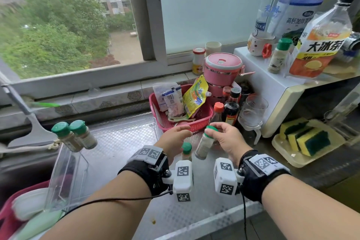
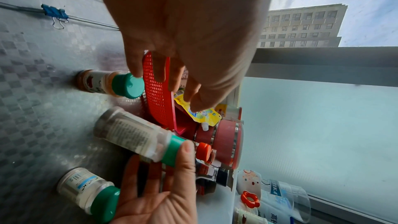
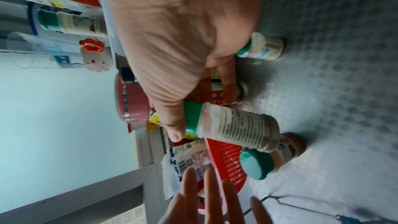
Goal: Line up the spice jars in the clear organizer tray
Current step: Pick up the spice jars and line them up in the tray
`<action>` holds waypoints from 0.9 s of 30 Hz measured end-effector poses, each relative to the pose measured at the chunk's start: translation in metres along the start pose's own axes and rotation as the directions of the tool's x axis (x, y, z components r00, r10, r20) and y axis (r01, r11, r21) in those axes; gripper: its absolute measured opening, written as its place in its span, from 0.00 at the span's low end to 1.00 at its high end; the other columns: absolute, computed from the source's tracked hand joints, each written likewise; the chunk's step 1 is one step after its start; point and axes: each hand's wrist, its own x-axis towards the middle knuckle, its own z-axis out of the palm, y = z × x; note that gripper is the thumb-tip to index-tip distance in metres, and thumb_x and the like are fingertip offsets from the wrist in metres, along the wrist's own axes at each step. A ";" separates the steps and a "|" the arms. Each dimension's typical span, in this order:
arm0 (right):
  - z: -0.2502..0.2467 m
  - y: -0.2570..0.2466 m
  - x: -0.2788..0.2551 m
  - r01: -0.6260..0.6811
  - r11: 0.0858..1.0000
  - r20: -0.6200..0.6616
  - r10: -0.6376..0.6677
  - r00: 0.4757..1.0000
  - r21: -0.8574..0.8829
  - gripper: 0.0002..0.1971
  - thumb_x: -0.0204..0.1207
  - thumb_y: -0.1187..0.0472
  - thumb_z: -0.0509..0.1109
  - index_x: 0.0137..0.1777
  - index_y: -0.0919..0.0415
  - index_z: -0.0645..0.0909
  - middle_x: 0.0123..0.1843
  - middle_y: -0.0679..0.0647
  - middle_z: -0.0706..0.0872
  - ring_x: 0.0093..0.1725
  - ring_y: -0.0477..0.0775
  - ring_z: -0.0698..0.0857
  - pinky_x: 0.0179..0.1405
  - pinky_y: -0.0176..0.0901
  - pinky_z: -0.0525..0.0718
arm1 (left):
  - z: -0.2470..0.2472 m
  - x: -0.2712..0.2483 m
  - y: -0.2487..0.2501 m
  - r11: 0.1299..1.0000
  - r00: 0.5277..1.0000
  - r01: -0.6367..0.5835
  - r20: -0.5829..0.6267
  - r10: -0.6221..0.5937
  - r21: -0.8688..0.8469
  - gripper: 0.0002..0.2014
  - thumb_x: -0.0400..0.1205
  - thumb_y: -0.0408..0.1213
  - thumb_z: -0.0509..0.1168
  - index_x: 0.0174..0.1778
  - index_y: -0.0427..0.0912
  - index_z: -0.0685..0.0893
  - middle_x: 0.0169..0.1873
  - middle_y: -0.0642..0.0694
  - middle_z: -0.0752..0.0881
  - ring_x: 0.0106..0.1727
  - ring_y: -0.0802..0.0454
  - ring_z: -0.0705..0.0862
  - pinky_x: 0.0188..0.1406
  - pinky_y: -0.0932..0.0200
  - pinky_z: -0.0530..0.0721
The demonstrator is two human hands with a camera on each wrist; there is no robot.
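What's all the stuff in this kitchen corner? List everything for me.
Spice jars: six, green caps; two in the clear tray, one held, one under the left hand, one behind the right hand, one on the microwave.
Clear tray: one, left counter.
Basket: one, red, holding packets.
Lunch box: one, pink, by window.
Sponges: three, yellow-green, right.
Left hand: fingers straight, empty.
Right hand: grips the held jar's cap.

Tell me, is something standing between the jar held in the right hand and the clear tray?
The left hand hovers open on that side, and an orange-filled jar stands under it. The right hand holds the tilted jar above the counter, so lifting it over towards the clear tray looks free.
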 end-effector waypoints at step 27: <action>0.214 -0.052 -0.040 0.080 0.963 0.512 0.065 0.857 -0.257 0.23 0.71 0.63 0.76 0.66 0.59 0.77 0.57 0.58 0.86 0.50 0.54 0.82 0.43 0.45 0.77 | -0.187 -0.048 -0.032 0.986 0.995 -0.058 -0.087 0.045 -0.154 0.19 0.74 0.31 0.72 0.61 0.41 0.82 0.47 0.45 0.89 0.48 0.51 0.85 0.55 0.54 0.76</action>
